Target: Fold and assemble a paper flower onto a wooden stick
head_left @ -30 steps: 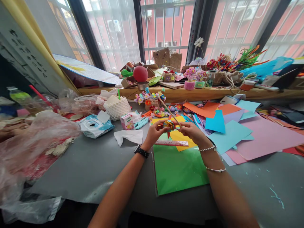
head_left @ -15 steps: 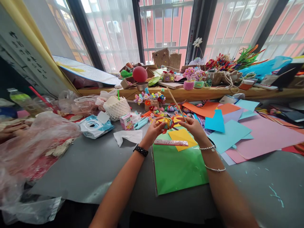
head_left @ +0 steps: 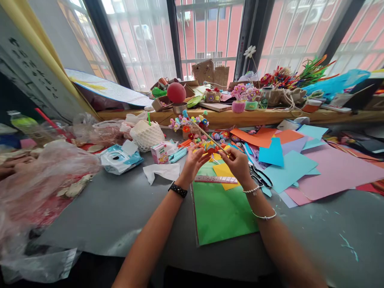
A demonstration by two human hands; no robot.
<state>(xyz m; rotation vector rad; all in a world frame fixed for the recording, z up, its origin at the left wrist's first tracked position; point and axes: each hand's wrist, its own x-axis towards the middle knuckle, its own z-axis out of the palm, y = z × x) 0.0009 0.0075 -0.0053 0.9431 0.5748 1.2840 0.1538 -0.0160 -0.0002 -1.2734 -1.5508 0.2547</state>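
Note:
My right hand (head_left: 237, 165) is closed round the lower end of a thin wooden stick (head_left: 207, 135), which slants up to the left. Close to my left hand's fingertips is a small folded orange, yellow and teal paper piece (head_left: 210, 147); whether it touches the stick or the fingers I cannot tell. My left hand (head_left: 193, 163) has its fingers stretched out and apart, palm turned toward the stick. Below both hands lie a pink ruler (head_left: 214, 179), a yellow paper (head_left: 223, 170) and a green sheet pack (head_left: 226, 216).
Black-handled scissors (head_left: 261, 176) lie right of my right hand, beside blue, orange and pink paper sheets (head_left: 336, 172). To the left are a wipes pack (head_left: 121, 160), a small box (head_left: 160, 153) and plastic bags (head_left: 57, 168). Crafted flowers (head_left: 187, 122) stand behind.
My left hand's fingers have opened away from the paper piece. My right hand has moved left with the stick, whose tip now reaches further left. The scissors have come into view.

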